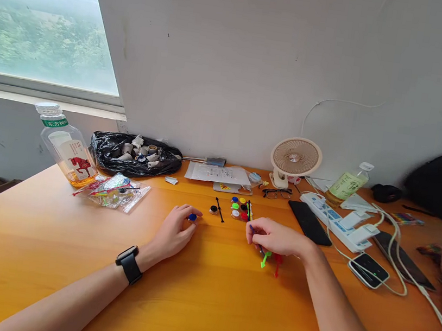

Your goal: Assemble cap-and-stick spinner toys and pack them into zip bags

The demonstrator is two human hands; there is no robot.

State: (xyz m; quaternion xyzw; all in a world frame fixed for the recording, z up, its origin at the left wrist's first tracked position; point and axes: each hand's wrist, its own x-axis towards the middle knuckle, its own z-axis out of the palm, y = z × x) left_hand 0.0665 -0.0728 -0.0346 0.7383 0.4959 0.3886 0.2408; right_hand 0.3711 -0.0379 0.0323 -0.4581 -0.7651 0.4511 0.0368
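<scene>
Left hand (176,230) is pinching a small blue cap (192,217) against the bench (201,305). Right hand (276,238) is closing around thin colored sticks (269,257), green and red ends poking out. Most loose caps (239,207) and a black stick (220,210) are lying between the hands, untouched, so plenty left.

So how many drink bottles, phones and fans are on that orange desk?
Drink bottles: 2, one by the window, one by the fan
Phones: 3, at and
Fans: 1
Total: 6
</scene>
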